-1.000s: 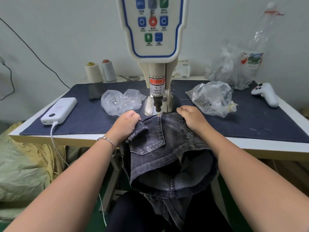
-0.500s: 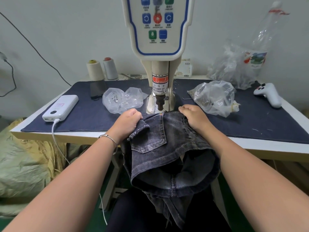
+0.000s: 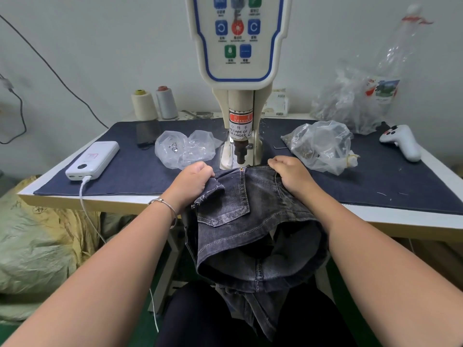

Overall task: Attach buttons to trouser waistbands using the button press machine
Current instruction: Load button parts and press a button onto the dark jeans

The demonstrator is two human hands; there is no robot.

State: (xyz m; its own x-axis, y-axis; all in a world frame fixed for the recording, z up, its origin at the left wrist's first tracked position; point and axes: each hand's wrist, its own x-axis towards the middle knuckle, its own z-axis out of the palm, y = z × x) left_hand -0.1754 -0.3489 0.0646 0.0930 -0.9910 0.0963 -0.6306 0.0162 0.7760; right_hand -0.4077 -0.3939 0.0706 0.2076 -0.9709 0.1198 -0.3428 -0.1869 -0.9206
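Note:
Dark grey jeans point(image 3: 250, 221) hang off the table's front edge, their waistband lying at the base of the button press machine point(image 3: 240, 101). A small brass rivet point(image 3: 241, 169) shows on the waistband just below the press head point(image 3: 240, 156). My left hand point(image 3: 193, 181) grips the folded waistband edge on the left. My right hand point(image 3: 292, 174) holds the waistband on the right, fingers curled into the cloth. Both hands sit on either side of the press head.
Two clear bags of metal parts lie beside the machine, one to the left point(image 3: 184, 149), one to the right point(image 3: 323, 146). A white power bank point(image 3: 92, 160) with cable lies at the left, a phone point(image 3: 147, 134), thread cones point(image 3: 155, 103), a white controller point(image 3: 403, 142).
The view has drifted slightly. Both hands and the jeans' waistband stay at the press base, with the waistband nudged a little nearer the press head.

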